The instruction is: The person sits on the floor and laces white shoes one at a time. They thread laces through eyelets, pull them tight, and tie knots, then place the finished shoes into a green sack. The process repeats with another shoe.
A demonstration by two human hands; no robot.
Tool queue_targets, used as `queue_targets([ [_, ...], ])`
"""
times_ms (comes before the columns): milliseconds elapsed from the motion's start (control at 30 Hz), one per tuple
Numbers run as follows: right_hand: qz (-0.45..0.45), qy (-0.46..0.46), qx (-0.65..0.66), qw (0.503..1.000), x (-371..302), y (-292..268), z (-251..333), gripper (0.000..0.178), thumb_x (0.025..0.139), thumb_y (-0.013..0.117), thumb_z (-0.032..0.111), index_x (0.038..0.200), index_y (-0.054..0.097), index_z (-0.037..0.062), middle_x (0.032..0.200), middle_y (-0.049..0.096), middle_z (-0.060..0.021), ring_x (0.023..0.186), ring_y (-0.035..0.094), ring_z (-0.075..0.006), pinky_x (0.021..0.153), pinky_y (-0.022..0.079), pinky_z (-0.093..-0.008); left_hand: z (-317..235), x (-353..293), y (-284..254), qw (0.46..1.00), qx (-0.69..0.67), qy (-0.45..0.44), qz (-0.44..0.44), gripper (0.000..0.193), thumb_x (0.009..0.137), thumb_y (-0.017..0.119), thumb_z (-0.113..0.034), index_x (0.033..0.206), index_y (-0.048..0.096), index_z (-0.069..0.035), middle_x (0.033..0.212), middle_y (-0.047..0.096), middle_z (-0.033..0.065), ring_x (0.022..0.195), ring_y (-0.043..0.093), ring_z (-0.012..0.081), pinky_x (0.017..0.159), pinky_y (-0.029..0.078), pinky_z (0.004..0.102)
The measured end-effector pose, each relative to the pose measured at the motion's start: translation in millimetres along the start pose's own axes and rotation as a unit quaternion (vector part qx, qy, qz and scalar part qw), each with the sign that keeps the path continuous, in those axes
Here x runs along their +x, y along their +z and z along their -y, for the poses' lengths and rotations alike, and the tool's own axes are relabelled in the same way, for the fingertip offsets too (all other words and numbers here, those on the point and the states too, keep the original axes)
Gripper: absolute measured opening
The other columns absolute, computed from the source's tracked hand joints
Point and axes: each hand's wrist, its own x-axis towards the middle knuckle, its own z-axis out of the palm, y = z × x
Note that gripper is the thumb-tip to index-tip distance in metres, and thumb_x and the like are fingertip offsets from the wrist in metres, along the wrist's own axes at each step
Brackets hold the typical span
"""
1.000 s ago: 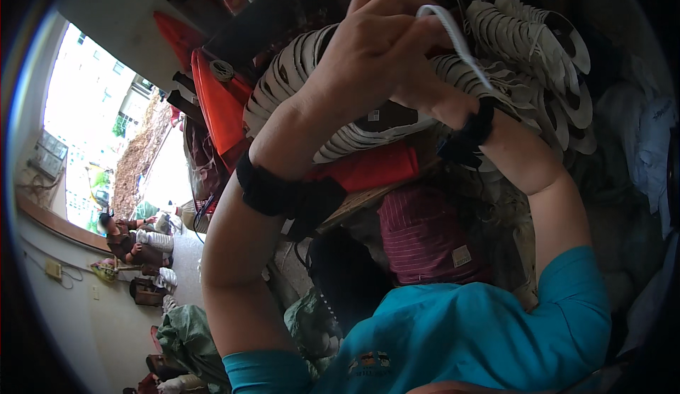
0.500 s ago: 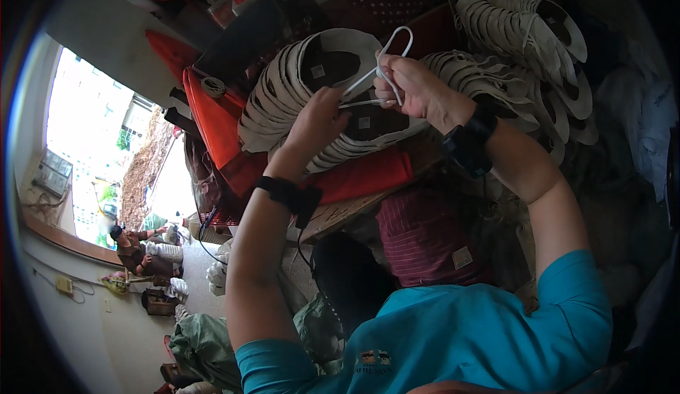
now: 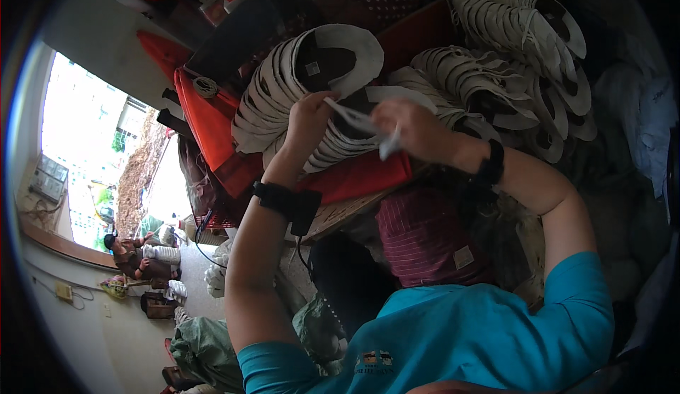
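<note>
A white cord (image 3: 348, 116) stretches between the person's 2 hands at the upper centre of the frame, above a row of dark pieces with pale rims. The left hand (image 3: 309, 121) pinches the cord between thumb and fingers, a short bit showing at the fingertips. The right hand (image 3: 414, 128) is blurred, its fingers bent where the cord reaches them — whether they are closed on it I cannot tell — and a smeared white length hangs just below. Each wrist wears a black band. Behind the left hand, a curved stack of rimmed pieces (image 3: 273, 86) lies nested at upper centre; more rimmed pieces (image 3: 520, 32) are heaped at upper right. Below the hands, a red cloth (image 3: 375, 179) lies near the wooden edge of the counter (image 3: 341, 213), with a striped maroon cloth (image 3: 428, 234) lower down, at the centre of the frame. Left of the nested stack, a coil of pale cord (image 3: 205, 86) sits beside an orange-red sheet (image 3: 204, 121). At far left, a co-worker (image 3: 129, 258) sits beneath a bright window (image 3: 92, 146), and a green sack (image 3: 205, 343) slumps at lower left.
</note>
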Motion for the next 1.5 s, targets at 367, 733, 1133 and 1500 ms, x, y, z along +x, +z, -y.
queue_targets([
  [367,-0.005,0.077,-0.022,0.997,41,18,-32,0.024,0.082,0.061,0.001,0.104,0.071,0.0041,0.102,0.069,-0.0159,0.1,0.066,-0.035,0.088,0.053,-0.044,-12,-2,1,0.882,0.326,0.328,-0.091,0.028,0.074,0.06,0.004,0.098,0.068,-0.006,0.092,0.056,0.0109,0.092,0.059,0.0336,0.082,0.052,0.0451],
  [733,0.088,0.182,0.221,0.954,91,45,-58,0.025,0.092,0.069,0.014,0.114,0.072,0.0035,0.097,0.073,-0.0162,0.09,0.072,-0.0264,0.077,0.055,-0.0386,7,-1,5,0.91,0.225,0.283,-0.203,0.027,0.074,0.065,0.01,0.093,0.073,-0.007,0.095,0.059,0.0094,0.09,0.062,0.0298,0.078,0.052,0.0398],
  [1133,0.078,0.047,-0.21,0.973,78,38,-61,0.016,0.089,0.062,0.013,0.1,0.066,0.0033,0.101,0.069,-0.0172,0.094,0.069,-0.0382,0.077,0.054,-0.0496,36,-40,-16,0.908,-0.383,-0.104,-0.133,0.025,0.105,0.061,-0.02,0.111,0.074,0.001,0.081,0.055,-0.0042,0.073,0.05,0.0051,0.067,0.04,0.022],
  [1500,-0.013,0.08,-0.178,0.981,85,39,-66,0.02,0.077,0.067,0.011,0.093,0.066,0.0004,0.095,0.067,-0.0215,0.091,0.066,-0.0425,0.079,0.054,-0.0517,91,-120,-80,0.886,-0.327,-0.191,-0.268,0.033,0.105,0.061,-0.025,0.127,0.064,-0.001,0.092,0.06,-0.0011,0.074,0.053,0.0054,0.068,0.046,0.021],
])
